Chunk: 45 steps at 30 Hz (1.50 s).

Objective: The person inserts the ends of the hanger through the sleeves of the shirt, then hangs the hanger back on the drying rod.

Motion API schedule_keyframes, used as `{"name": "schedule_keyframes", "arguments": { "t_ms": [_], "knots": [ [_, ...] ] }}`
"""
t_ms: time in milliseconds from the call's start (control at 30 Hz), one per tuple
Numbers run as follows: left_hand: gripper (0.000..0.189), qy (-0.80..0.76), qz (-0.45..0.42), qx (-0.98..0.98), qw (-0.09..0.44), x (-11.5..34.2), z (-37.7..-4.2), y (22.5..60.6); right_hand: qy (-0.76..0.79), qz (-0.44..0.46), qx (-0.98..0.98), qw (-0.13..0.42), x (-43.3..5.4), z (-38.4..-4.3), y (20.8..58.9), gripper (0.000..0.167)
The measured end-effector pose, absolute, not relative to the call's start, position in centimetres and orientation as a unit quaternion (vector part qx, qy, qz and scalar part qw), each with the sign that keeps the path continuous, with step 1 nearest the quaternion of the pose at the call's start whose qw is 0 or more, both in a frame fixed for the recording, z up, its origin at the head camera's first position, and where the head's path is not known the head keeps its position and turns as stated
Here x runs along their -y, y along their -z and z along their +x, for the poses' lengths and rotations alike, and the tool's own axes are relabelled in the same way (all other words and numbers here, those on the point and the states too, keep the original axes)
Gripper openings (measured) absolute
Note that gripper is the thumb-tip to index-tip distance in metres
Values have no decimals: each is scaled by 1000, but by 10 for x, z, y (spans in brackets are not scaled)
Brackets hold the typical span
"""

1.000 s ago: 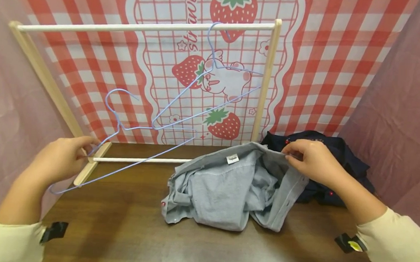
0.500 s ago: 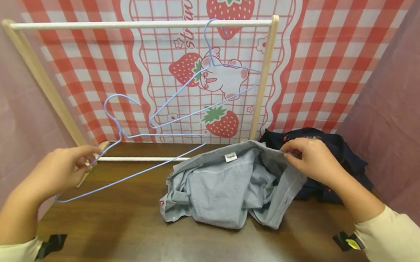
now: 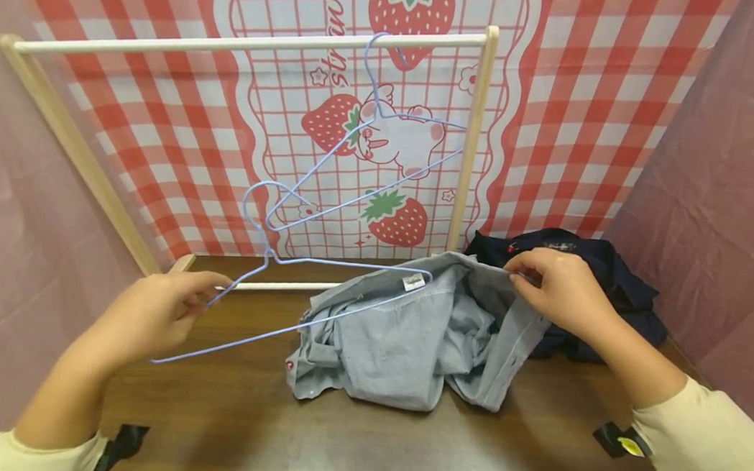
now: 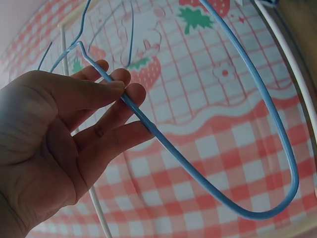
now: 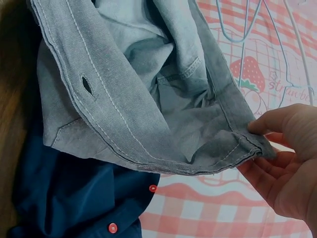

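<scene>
Now the left hand has carried the blue hanger rightward, its tip overlapping the grey shirt on the bench, bringing both together. Left fingers pinch wire; the right hand pinches shirt edge. The label is illegible; the backdrop reads "strawb…".

Head view: showing brightly, reflecting pale glare off the brown table at bottom centre, casting soft shadows to either side. Left wrist view: running dim and hazy, rendering the left hand dark, bowing the white rod. Right wrist view: darkening toward the left edge, resolving stitching on the grey shirt.
</scene>
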<state>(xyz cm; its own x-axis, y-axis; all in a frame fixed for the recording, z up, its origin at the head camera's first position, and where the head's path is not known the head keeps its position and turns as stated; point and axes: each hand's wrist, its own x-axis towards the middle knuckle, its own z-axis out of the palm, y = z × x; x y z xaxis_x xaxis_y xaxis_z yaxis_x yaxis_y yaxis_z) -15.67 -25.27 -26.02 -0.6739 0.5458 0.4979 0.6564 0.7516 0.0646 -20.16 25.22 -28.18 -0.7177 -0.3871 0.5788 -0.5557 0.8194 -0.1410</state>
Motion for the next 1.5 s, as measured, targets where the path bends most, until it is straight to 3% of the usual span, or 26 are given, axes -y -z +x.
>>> {"name": "schedule_keyframes", "arguments": {
  "t_ms": [467, 1000, 1233, 1500],
  "knots": [
    [53, 138, -352, 910, 169, 204, -160, 267, -153, 258, 914, 274, -249, -195, 280, 17],
    [36, 225, -337, 909, 97, 173, -175, 292, -146, 263, 910, 286, -244, -191, 278, 18],
    [39, 253, -322, 910, 61, 157, -178, 295, -158, 254, 911, 285, -237, -182, 275, 15],
    [39, 267, -319, 906, 84, 139, -179, 300, -183, 300, 890, 290, -223, -171, 279, 21]
  ]
}}
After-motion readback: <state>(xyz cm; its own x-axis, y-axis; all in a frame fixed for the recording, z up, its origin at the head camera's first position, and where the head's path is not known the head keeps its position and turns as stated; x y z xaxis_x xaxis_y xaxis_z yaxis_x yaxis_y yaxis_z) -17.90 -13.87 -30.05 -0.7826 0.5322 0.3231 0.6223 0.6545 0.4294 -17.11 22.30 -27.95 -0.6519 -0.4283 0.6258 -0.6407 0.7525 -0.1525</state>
